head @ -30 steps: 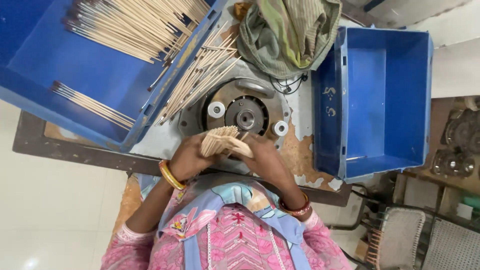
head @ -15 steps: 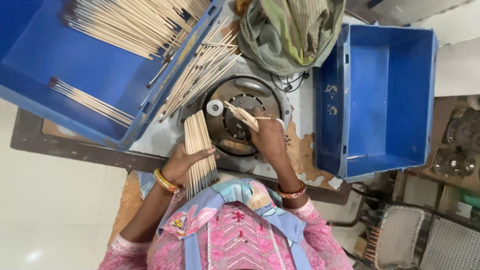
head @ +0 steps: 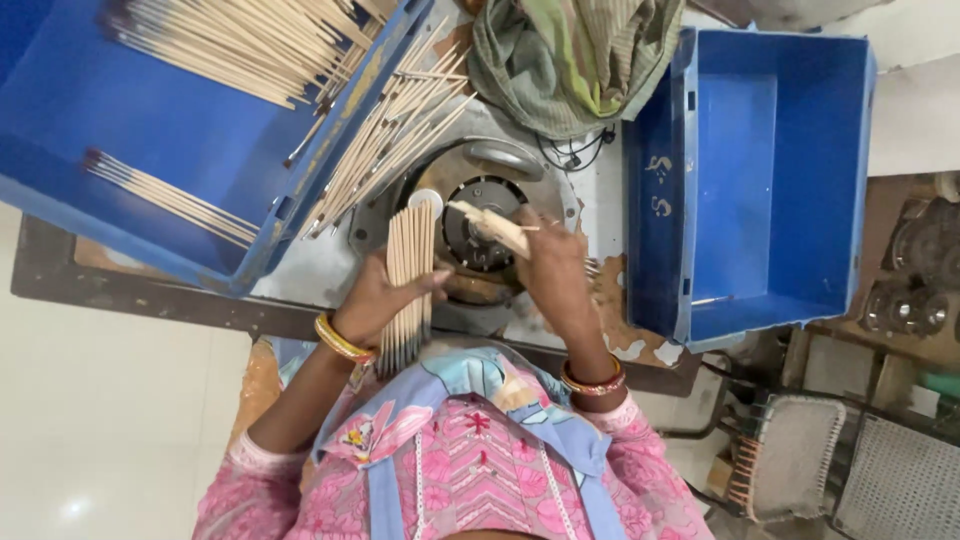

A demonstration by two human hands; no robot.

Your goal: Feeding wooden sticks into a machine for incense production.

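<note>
Head view, frame centre: the left hand (head: pixel 372 300) grips a bundle of sticks (head: pixel 408 285) upright; the right hand (head: pixel 552 265) pinches a few sticks (head: pixel 490 226) over the round machine (head: pixel 478 215).

Empty blue crate (head: pixel 770 190) right; green cloth (head: pixel 575 60) above machine.

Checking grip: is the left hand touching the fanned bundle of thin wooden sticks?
Touching. Head view shows the left hand wrapped around the bundle of sticks.
</note>
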